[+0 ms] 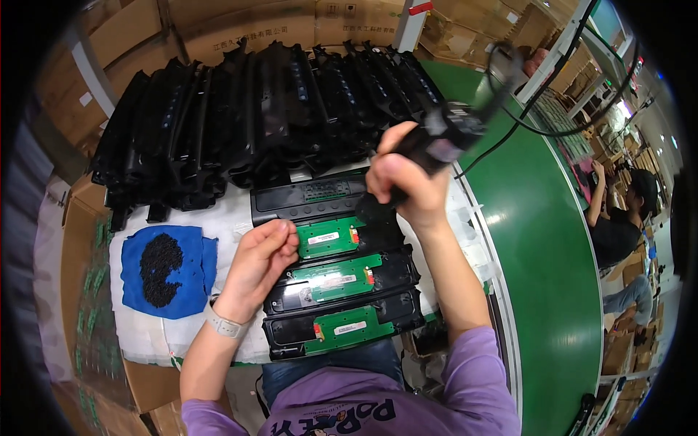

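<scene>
My right hand (413,182) grips a dark electric screwdriver (445,136), smeared by motion, its body tilted up to the right. Its lower end hovers by or over the black panels, and I cannot tell if it touches. At the left edge of the upper green circuit board (320,248), my left hand (265,254) is pinched closed; whatever is between its fingertips is too small to name. Nearer to me lie two more black panels with a middle board (320,289) and a lower board (363,317). Farther off is a panel with round buttons (309,203).
Left of my left hand, a blue cloth (200,254) bears a heap of small black screws (161,267). Black plastic housings (254,116) are stacked across the back. A cable (509,131) runs over the green surface (552,240) at right. Beyond sits another person (622,225).
</scene>
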A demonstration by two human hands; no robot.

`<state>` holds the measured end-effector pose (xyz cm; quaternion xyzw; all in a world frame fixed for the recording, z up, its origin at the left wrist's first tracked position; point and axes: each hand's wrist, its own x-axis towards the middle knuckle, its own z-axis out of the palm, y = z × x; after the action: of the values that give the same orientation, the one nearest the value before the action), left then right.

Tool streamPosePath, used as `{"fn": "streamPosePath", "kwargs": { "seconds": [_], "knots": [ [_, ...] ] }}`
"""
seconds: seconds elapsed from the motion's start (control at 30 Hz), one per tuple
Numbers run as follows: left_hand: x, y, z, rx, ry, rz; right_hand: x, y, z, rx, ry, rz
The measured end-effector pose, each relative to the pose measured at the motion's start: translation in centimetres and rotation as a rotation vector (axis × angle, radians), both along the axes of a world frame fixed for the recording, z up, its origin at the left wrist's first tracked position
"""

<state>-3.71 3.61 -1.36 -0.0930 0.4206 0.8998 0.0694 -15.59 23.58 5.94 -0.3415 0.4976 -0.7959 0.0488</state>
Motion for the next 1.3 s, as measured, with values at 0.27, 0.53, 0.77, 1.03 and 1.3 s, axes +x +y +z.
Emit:
{"fn": "streamPosePath", "kwargs": {
  "seconds": [0.27,0.53,0.77,1.03,1.3],
  "knots": [
    [0.2,1.5,-0.6,0.076,0.026,-0.106,1.9,-0.1,1.2,-0.416,-0.011,0.244],
    [0.7,1.5,0.0,-0.160,0.041,-0.155,2.4,-0.6,0.6,-0.408,-0.025,0.240],
    [0.9,1.2,0.2,-0.310,0.087,-0.169,2.5,-0.6,0.4,-0.390,-0.049,0.267],
    [1.3,1.7,0.1,-0.494,0.152,-0.129,3.0,-0.9,0.7,-0.325,-0.251,0.132],
    [1.0,1.4,-0.1,-0.574,0.145,-0.054,1.9,-0.6,0.1,-0.349,-0.297,0.172]
  ]
}}
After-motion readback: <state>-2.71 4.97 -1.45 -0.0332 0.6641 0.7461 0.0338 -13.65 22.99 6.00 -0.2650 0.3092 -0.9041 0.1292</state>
